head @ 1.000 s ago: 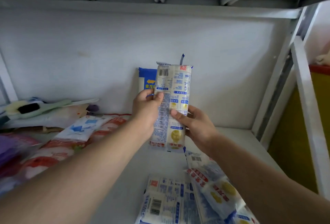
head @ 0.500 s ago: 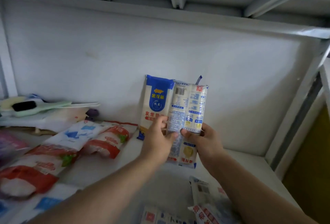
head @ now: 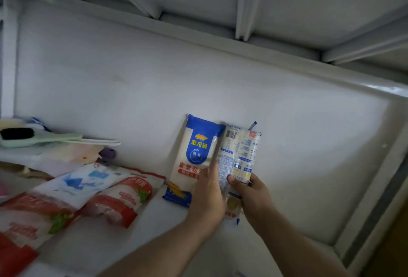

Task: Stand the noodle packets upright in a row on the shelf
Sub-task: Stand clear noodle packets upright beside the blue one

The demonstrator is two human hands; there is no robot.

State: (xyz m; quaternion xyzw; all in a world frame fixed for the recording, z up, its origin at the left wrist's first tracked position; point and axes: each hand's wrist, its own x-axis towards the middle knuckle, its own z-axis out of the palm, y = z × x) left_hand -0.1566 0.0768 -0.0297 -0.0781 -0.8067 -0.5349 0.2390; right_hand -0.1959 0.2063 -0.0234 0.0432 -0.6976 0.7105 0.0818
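Observation:
A blue-topped noodle packet stands upright against the white back wall of the shelf. Right beside it stands a pale noodle packet with a barcode, its base on the shelf and touching the first one. My left hand holds this pale packet's left side, fingers partly over the blue packet's lower corner. My right hand grips its right side around the middle. The lower part of the pale packet is partly hidden by both hands.
Red-and-white bags and a blue-and-white bag lie flat at the left. A brush with a black pad rests on a stack at the far left. The upper shelf's underside hangs overhead; a frame post bounds the right.
Both hands carried the pale packet back to the wall beside the blue packet. The view tilted up, so the packets lying at the front edge are out of sight.

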